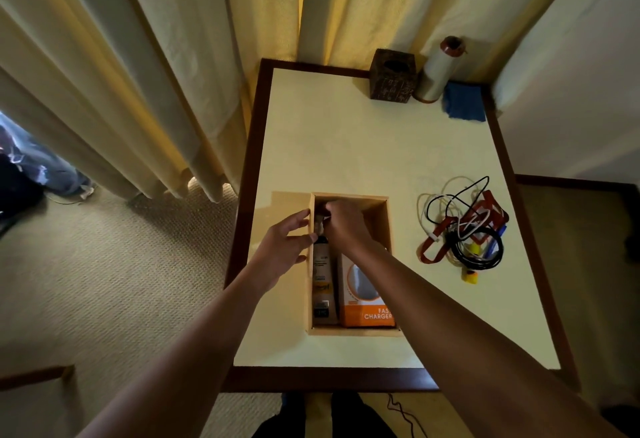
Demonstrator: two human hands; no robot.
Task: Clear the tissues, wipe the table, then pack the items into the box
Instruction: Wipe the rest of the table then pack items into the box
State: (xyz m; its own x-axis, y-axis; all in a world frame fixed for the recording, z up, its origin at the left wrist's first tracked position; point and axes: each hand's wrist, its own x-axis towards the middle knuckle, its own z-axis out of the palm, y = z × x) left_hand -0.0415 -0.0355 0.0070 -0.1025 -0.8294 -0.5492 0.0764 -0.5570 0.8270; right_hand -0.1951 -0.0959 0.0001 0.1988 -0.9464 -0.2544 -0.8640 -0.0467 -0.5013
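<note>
— What are the hands doing?

— The left hand (285,247) is spread, fingers straight, laid against the outer left wall of the box (353,331), thumb tip at the rim. The right hand (343,223) is down inside, at the far left corner, fingers curled round a pale bit (320,224).

— What is it?

— Can't tell. It's small and greyish, mostly hidden under the knuckles and in shadow.

— And the box?

— Plain light wood, rectangular, open on top, with thin straight walls. It sits on the counter (346,146), toward the near left. Inside, a slim tube (323,278) runs along the left wall, beige with a dark end nearest me; the print is too small to read. Touching it is a glossy orange carton (362,306) marked "FAST CHARGER". The right forearm covers the carton's far end.

— Around it?

— Right of the box, apart from it, there's a tangle of cables (462,229): thin white and black loops, a flat red strap, and some yellow and blue bits I can't sort out. At the far right corner stands a dark, cube-shaped tissue box (393,74) with an oval slot. Just beside it is a pale roll (436,74) with a brown top, then a rumpled blue cloth (464,101).

— The counter itself?

— A smooth cream top in a dark wooden frame. Cream curtains (138,74) hang in heavy folds behind and to the left, with looped beige carpet (104,264) below.
</note>
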